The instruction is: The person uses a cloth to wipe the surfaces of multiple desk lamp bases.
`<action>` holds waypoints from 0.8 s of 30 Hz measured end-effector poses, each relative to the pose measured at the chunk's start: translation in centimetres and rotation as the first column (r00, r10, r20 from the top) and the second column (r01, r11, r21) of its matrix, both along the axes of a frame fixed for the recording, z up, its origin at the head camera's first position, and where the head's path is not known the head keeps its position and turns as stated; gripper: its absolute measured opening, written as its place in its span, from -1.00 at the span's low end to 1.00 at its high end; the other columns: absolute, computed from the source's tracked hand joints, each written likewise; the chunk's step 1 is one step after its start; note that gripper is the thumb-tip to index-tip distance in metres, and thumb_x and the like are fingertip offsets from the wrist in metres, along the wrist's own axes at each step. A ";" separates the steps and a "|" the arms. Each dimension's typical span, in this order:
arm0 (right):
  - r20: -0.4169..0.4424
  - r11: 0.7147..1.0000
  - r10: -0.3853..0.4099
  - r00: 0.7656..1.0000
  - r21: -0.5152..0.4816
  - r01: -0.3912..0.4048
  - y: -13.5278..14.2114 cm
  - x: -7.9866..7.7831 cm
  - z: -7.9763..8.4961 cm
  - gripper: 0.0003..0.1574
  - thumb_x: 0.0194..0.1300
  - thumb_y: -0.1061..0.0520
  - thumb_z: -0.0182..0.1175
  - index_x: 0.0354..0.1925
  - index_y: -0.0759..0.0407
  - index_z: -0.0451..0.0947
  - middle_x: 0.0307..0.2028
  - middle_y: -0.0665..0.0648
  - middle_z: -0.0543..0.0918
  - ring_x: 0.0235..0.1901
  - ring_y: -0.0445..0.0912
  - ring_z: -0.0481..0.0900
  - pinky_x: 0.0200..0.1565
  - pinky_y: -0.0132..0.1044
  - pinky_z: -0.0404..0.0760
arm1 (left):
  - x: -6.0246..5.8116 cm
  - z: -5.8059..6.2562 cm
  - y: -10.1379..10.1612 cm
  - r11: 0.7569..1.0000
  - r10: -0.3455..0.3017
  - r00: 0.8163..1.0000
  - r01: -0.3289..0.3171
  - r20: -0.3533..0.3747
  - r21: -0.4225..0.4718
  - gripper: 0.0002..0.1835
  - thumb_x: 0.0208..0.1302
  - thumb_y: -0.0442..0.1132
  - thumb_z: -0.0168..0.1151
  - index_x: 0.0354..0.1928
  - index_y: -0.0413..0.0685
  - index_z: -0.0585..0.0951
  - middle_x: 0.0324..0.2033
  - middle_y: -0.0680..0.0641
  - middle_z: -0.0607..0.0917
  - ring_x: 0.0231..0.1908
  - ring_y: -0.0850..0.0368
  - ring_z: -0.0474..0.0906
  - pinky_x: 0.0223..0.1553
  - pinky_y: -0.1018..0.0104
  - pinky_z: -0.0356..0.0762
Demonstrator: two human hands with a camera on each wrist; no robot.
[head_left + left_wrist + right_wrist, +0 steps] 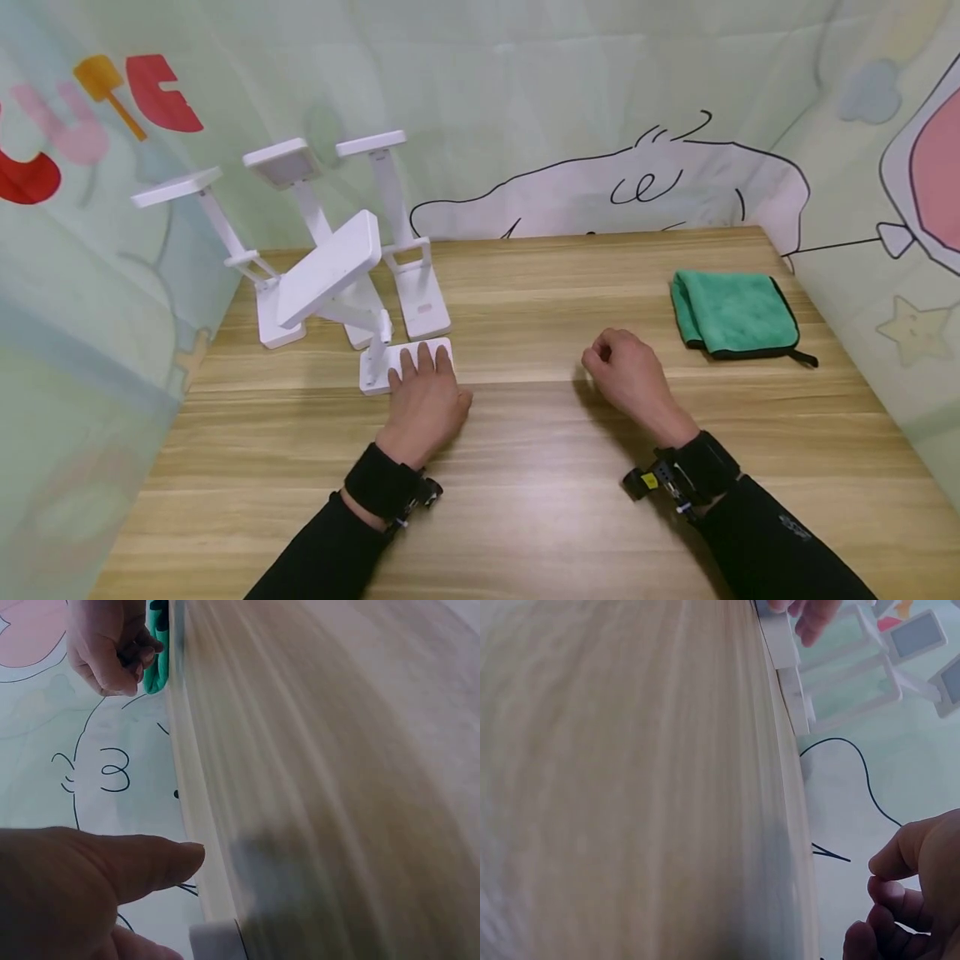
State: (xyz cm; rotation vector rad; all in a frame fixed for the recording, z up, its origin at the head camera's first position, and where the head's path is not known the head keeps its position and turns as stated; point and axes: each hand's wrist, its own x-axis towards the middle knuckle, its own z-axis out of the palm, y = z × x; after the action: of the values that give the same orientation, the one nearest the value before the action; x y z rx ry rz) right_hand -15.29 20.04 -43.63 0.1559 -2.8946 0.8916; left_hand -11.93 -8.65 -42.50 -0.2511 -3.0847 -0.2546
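My left hand (427, 408) rests on the white base (370, 380) of the nearest desk lamp (333, 267), fingers spread over it. This lamp's flat head tilts up to the left. In the left wrist view the left thumb (157, 862) points out straight above a corner of the base. My right hand (632, 379) hovers over the table at the right, its fingers loosely curled with nothing seen in them. In the right wrist view the right thumb (904, 847) lies close to the forefinger.
Three more white desk lamps, a left one (279, 317), a middle one (288, 165) and a right one (422, 304), stand upright behind the nearest lamp. A folded green cloth (735, 312) lies at the right of the wooden table (540, 500). Printed curtains (525, 92) hang around the table.
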 end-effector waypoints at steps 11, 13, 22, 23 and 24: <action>0.033 1.000 0.005 0.999 0.018 -0.006 0.0 0.1 -0.2 -0.75 0.29 0.05 0.06 -0.46 0.16 0.49 -0.46 0.16 0.49 -0.48 0.03 0.42 -0.46 -0.19 0.37 | 1.0 -0.2 0.7 0.988 -0.105 0.994 0.106 0.008 -0.112 -0.27 0.30 -0.02 0.15 0.34 -0.41 0.28 0.28 -0.50 0.35 0.27 -0.53 0.15 0.14 -0.45 0.23; 0.034 1.000 0.007 0.999 0.018 -0.007 0.0 0.0 -0.2 -0.75 0.29 0.05 0.06 -0.46 0.16 0.50 -0.46 0.17 0.49 -0.48 0.03 0.42 -0.45 -0.19 0.37 | 1.3 -0.2 1.1 0.982 -0.139 0.990 0.138 0.004 -0.126 -0.28 0.30 -0.02 0.15 0.34 -0.40 0.28 0.28 -0.49 0.35 0.27 -0.52 0.16 0.14 -0.44 0.24; 0.041 1.000 0.014 0.999 0.024 -0.015 0.0 -0.1 -0.3 -0.76 0.29 0.07 0.06 -0.45 0.16 0.51 -0.45 0.17 0.50 -0.48 0.02 0.43 -0.44 -0.19 0.38 | 2.4 -0.5 3.4 0.955 -0.253 0.967 0.256 0.039 -0.150 -0.32 0.35 0.00 0.10 0.37 -0.29 0.30 0.32 -0.41 0.34 0.31 -0.45 0.15 0.20 -0.40 0.20; 0.042 1.000 0.014 0.999 0.024 -0.015 -0.1 -0.1 -0.3 -0.76 0.29 0.06 0.06 -0.45 0.16 0.51 -0.45 0.17 0.50 -0.48 0.02 0.43 -0.44 -0.19 0.38 | 2.4 -0.5 3.6 0.950 -0.268 0.963 0.270 0.039 -0.155 -0.32 0.35 0.01 0.09 0.37 -0.29 0.30 0.32 -0.41 0.35 0.31 -0.45 0.15 0.20 -0.39 0.21; 0.043 1.000 0.013 0.999 0.024 -0.015 0.0 -0.1 -0.3 -0.76 0.29 0.06 0.06 -0.45 0.16 0.51 -0.45 0.17 0.50 -0.48 0.02 0.43 -0.44 -0.19 0.38 | 2.5 -0.5 3.8 0.943 -0.284 0.958 0.287 0.040 -0.166 -0.32 0.35 0.01 0.09 0.37 -0.28 0.30 0.33 -0.40 0.34 0.31 -0.44 0.15 0.21 -0.38 0.21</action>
State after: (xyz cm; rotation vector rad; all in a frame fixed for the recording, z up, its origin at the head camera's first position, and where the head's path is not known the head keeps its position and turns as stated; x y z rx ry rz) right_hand -15.35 19.99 -43.97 0.1612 -2.9488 0.8725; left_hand -9.46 -4.85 -42.96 -0.7088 -3.0782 0.0027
